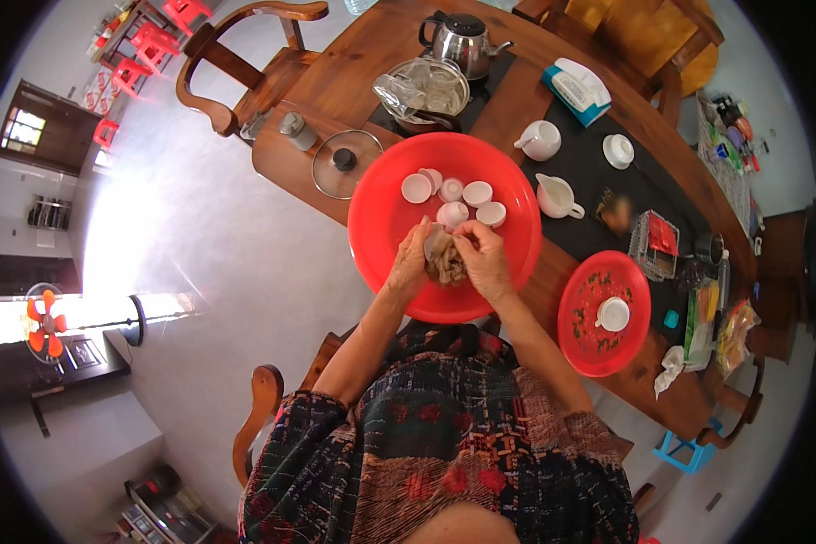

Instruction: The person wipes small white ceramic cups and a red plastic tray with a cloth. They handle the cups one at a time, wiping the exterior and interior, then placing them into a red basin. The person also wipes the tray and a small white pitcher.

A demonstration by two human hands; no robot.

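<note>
Over a large red basin (376,245), my left hand (412,258) is closed around a small white cup (434,238), which is partly hidden by the fingers. A crumpled brown cloth (446,265) hangs between my two hands. My right hand (484,263) pinches the cloth against the cup. Several small white teacups (478,193) lie in the far half of the basin, just beyond my fingertips.
A smaller red basin (576,340) at right holds a white cup and scattered leaves. White pitchers (556,197), a wipes pack (578,89), a steel kettle (462,47), a pot (462,95) and a glass lid (344,161) stand around the wooden table (326,77).
</note>
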